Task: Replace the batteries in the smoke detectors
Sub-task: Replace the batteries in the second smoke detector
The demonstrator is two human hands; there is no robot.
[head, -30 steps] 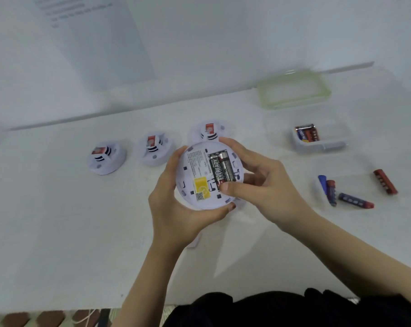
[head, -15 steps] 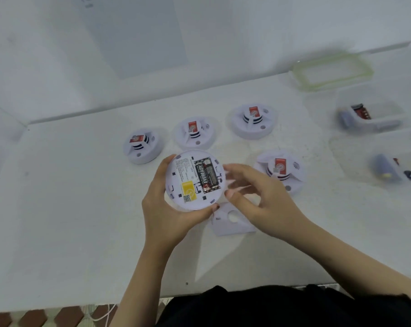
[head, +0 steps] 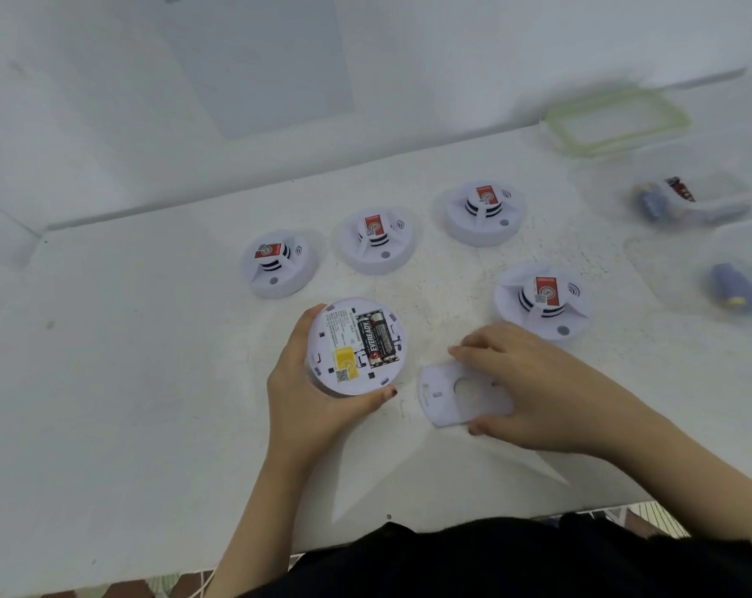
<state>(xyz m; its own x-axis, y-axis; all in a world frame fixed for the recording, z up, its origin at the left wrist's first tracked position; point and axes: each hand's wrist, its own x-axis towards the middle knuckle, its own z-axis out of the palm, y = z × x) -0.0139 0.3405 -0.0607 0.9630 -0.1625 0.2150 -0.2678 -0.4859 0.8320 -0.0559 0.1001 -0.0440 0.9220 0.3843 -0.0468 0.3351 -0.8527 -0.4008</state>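
My left hand (head: 305, 407) grips a round white smoke detector (head: 344, 364) turned underside up, with two black batteries (head: 377, 338) seated in its open compartment. To its right my right hand (head: 538, 390) reaches down over a flat white back cover (head: 447, 394) lying on the table, with fingertips and thumb curled at its far and near edges. Several other white detectors stand face up on the table, among them the left one (head: 279, 263), the middle one (head: 375, 240) and the nearest on the right (head: 542, 299).
A white table (head: 149, 403) carries everything. At the far right are a green-rimmed lid (head: 615, 123), a clear tub (head: 689, 200) holding batteries, and a blurred blue battery (head: 732, 287). A wall rises close behind. The table's front edge is near my body.
My right hand left the detector's battery compartment and dropped to the back cover on the table. The camera view swung left, bringing more detectors into sight.
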